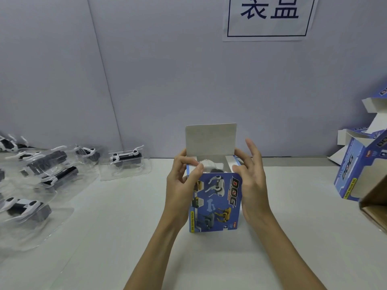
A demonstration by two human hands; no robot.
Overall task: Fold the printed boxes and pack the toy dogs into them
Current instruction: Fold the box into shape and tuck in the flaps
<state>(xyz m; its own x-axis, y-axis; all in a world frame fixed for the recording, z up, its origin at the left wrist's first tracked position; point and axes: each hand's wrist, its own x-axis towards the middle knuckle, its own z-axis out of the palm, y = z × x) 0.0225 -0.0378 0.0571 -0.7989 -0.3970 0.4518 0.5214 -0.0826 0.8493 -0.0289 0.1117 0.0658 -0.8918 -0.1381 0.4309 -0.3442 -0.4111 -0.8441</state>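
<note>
A blue printed box (217, 206) stands upright on the table, held between both hands. Its white top lid flap (211, 139) stands up at the back. A white and black toy dog (211, 166) sits inside, partly visible through the open top. My left hand (182, 185) grips the box's left side, its thumb pressing the left side flap at the opening. My right hand (252, 185) holds the right side, thumb on the front edge by the right flap, fingers spread and raised.
Several toy dogs in clear plastic trays (125, 162) lie on the left of the white table (117, 216). Folded blue boxes (356, 164) are piled at the right, beside a brown cardboard carton (374, 204). A grey wall with a sign (270, 17) stands behind.
</note>
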